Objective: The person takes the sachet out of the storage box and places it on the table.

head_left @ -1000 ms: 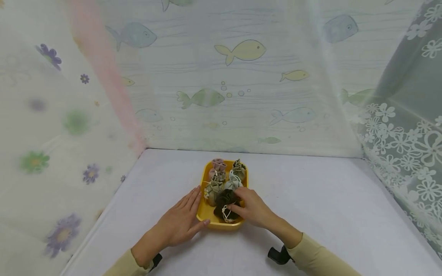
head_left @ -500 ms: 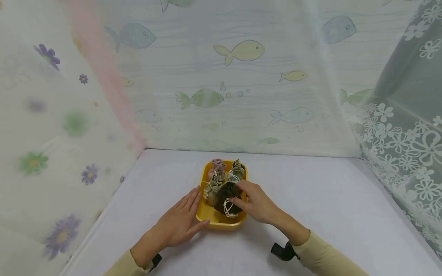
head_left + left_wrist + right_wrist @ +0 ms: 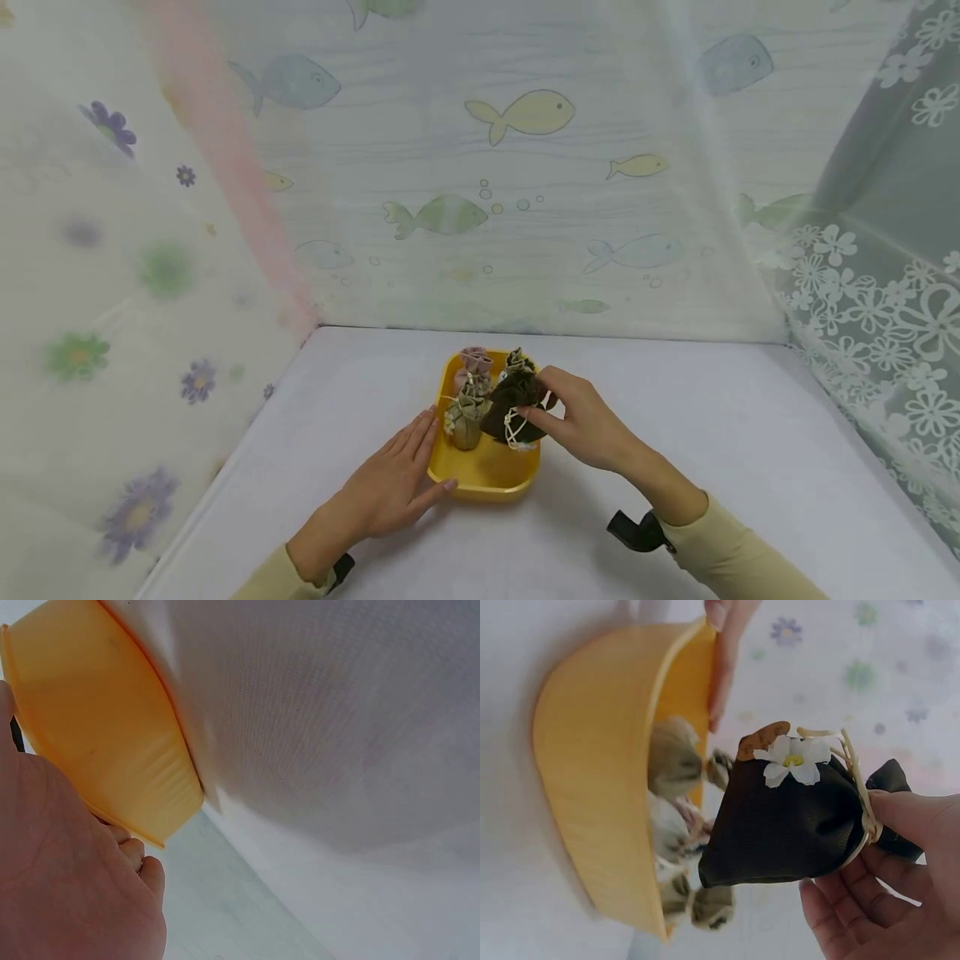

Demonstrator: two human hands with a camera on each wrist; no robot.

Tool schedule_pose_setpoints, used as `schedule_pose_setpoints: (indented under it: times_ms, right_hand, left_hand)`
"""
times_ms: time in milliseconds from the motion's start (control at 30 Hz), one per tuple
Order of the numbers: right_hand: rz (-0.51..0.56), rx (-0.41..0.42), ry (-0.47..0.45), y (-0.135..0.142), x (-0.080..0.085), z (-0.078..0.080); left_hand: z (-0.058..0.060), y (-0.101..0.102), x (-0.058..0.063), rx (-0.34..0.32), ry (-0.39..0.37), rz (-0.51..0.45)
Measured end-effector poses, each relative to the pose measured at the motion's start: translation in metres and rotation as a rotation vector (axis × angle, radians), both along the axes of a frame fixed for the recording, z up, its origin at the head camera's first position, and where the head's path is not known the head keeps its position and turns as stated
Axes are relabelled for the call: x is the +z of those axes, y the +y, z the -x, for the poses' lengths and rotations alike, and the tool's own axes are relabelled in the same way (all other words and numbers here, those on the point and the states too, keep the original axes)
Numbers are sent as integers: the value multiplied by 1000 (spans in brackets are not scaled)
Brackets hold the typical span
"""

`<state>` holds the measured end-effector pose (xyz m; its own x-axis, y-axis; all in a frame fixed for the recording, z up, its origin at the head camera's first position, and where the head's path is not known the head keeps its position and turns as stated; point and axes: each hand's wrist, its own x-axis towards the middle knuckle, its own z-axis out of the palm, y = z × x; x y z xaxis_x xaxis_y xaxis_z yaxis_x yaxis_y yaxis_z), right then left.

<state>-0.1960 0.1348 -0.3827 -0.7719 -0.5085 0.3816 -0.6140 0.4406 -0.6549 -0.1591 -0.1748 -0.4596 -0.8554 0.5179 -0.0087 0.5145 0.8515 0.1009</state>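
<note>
My right hand [image 3: 588, 425] pinches a dark drawstring pouch [image 3: 510, 410] by its gathered neck, over the right side of a yellow plastic tray [image 3: 483, 497]. In the right wrist view the dark pouch [image 3: 780, 825] bears a white flower, a small brown tag and a cream cord, tilted above the tray rim. With fingers straight, my left hand [image 3: 397, 483] rests against the tray's left side, its thumb at the near corner. Inside the tray stand a green pouch [image 3: 467, 425], a pink pouch [image 3: 472, 365] and an olive pouch [image 3: 517, 361]. A pale pouch [image 3: 667, 832] is mostly hidden in the head view.
A white cloth [image 3: 675, 417] covers the table under the tray. Behind it hangs a fish-print curtain [image 3: 450, 275]; flower-patterned sheets stand at left and right. A black wrist mount [image 3: 637, 532] sits below the right forearm.
My right hand has lifted the dark pouch and drawn it back and to the right, uncovering the tray's near floor. My left hand has stayed at the tray's side.
</note>
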Motion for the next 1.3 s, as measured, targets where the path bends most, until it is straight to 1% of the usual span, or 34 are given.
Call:
schedule_pose_setpoints:
  times_ms: [167,400,700,833,1000,1300]
  right_hand:
    - [8,-17,-5,11,3,3]
    - [4,-45,16,26,8,9]
    - [-33,-101,32,45,14,17]
    - [-51,-140,42,56,15,20]
    - [-67,-209,53,71,15,27]
    - [-101,-307,84,102,18,46]
  left_hand:
    - [-1,0,-1,0,-7,4]
    - [-1,0,-1,13,-19,6]
    - [0,1,0,28,-38,11]
    - [-1,2,1,32,-54,1]
    - [-2,2,1,32,-64,1]
    - [2,2,1,32,-59,17]
